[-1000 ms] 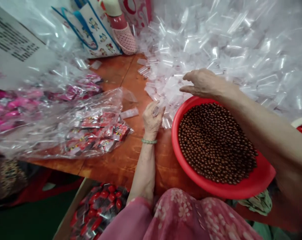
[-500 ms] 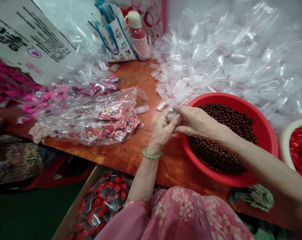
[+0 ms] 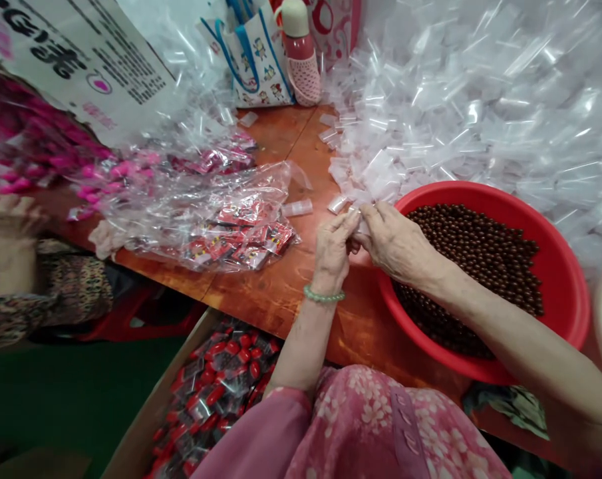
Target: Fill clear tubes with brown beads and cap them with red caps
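My left hand, with a green bead bracelet on its wrist, is closed with fingertips pinched on a small clear plastic bag. Against it, my right hand pinches the same bag from the other side. Fingers cover most of the bag; something dark shows below the fingertips, too small to make out. Just right of the hands stands a red basin holding many shiny dark brown balls. My right forearm passes over its near side.
Empty clear bags are heaped behind the basin. Left lies a large clear bag of red packets. A bottle and tote bag stand behind. Below the table edge is a box of red packed pieces. A co-worker's hand is far left.
My right hand has turned, its fingertips now meeting the left's at the small bag. The view has shifted left, and the co-worker's hand shows more fully.
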The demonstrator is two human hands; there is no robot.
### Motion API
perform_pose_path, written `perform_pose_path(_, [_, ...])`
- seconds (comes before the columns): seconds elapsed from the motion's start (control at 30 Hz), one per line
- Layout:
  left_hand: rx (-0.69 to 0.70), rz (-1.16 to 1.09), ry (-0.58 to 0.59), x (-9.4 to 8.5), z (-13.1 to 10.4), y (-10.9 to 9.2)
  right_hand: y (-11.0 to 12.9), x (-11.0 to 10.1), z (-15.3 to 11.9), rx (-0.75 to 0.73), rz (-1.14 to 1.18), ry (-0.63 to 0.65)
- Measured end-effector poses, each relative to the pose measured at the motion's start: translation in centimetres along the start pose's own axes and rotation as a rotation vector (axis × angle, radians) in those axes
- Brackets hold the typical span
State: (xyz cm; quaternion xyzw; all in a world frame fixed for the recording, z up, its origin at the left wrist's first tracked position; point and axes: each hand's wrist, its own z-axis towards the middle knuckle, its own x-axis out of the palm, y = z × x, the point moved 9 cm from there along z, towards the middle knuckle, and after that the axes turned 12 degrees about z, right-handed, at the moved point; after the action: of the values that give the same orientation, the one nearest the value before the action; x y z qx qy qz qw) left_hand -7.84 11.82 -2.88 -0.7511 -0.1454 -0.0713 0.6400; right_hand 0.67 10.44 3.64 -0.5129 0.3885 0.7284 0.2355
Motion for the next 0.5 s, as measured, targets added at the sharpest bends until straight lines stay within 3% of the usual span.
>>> perform_pose_path(0.1, [-0.128,-0.055,-0.029,0.3,1.1,1.5,-0.3,0.3,0.2,0.048,-0.118,0.053])
perform_pose_path(0.3, [-0.201,-0.103,-0.014,2.0,2.7,3.4,-1.5,0.4,-0.6,0.195,-0.194,0.125])
perform_pose_path(0.37, [-0.213,-0.092,-0.058,1.2,3.2,3.6,-1.6,-0.1,-1.6,0.215,-0.220,0.110])
perform_pose_path(0.5, [-0.109,0.043,-0.207,-2.5,4.9,2.2,-2.0,-1.4,-3.6,0.205,-0.273,0.089])
